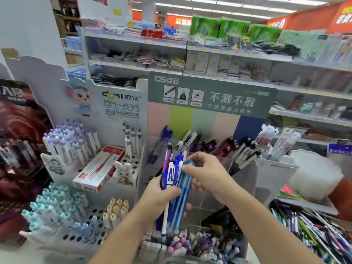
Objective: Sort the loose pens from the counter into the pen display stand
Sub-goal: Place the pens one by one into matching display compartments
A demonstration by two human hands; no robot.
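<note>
My left hand [162,199] grips a bundle of pens [176,187], mostly blue, with one purple and one white among them, held upright in front of the clear tiered pen display stand [245,180]. My right hand [205,172] pinches the upper end of a blue pen in that bundle. Blue, black, dark red and white pens stand in the stand's rear compartments [219,147]. A heap of loose pens [316,233] lies at the lower right.
A white peg-hole stand [80,231] with teal, blue and yellow-capped pens sits at lower left, a red and white pen box [99,168] behind it. Small capped pens [200,244] fill a tray at the bottom. Store shelves rise behind.
</note>
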